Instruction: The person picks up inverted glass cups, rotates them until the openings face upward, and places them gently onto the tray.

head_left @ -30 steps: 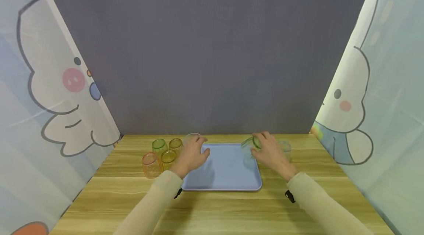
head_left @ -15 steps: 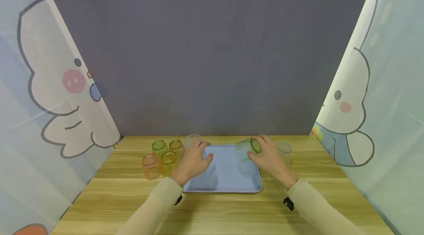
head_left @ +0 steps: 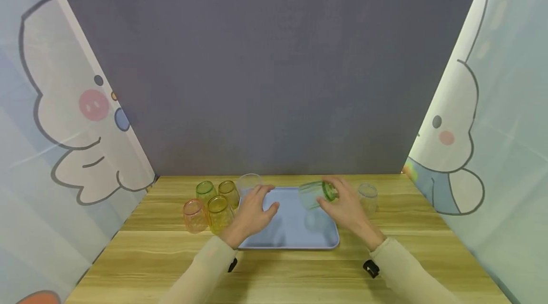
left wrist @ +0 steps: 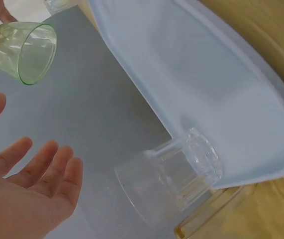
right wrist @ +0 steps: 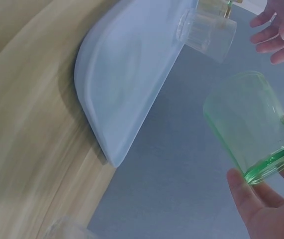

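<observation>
My right hand [head_left: 347, 206] grips a green-tinted glass tumbler [head_left: 309, 195] near its thick base. The tumbler is tipped on its side above the right part of the pale blue tray [head_left: 295, 235], its mouth pointing left. In the right wrist view, thumb and fingers hold the tumbler [right wrist: 246, 122] around the base end. My left hand [head_left: 252, 213] hovers over the tray's left side, thumb apart from the fingers, holding nothing. A clear glass [left wrist: 161, 177] stands mouth up at the tray's far left corner, just beyond the left hand.
Left of the tray, base up on the wooden table [head_left: 282, 275], are a pink glass [head_left: 195, 217], a green glass [head_left: 206, 191] and two amber ones, the nearer amber glass [head_left: 220, 213] beside my left wrist. Another clear glass [head_left: 368, 198] stands right of the tray.
The green tumbler has moved left over the tray in my right hand and tipped further onto its side. My left hand has shifted slightly right, its thumb and fingers still apart.
</observation>
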### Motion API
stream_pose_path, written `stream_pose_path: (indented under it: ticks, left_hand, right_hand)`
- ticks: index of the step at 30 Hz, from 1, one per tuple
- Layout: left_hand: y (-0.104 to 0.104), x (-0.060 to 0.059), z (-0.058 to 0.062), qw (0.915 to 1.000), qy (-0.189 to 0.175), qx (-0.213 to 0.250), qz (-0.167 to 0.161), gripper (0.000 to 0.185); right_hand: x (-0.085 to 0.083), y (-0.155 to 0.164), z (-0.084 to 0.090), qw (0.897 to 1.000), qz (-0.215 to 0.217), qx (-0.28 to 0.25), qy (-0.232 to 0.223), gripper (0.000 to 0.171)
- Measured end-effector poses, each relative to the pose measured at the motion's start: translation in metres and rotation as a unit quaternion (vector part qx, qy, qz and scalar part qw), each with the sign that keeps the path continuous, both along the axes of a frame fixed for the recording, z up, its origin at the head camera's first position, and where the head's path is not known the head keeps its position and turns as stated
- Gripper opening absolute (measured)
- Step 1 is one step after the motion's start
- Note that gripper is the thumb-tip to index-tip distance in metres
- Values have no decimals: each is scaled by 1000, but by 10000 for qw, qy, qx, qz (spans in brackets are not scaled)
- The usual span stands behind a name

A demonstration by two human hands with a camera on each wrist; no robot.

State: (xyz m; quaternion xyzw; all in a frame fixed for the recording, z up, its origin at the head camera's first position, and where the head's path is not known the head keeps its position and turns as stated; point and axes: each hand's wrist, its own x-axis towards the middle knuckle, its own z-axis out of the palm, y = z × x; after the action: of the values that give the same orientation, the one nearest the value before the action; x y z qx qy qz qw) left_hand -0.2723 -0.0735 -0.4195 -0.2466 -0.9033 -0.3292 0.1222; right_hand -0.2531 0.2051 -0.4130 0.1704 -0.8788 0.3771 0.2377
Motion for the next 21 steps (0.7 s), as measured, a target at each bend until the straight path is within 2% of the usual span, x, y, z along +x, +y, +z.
stream_pose_path:
  ticks: [13,21]
  left_hand:
    - [3,3,-6,9971,-360,606,-282,53]
    - [4,0,-7,9872,-811,1207,-653,56]
  right_hand:
    - [4,-4,-7,9986,84,-465,-237,53]
    - [5,-6,-6,9968,174,-665,-405,54]
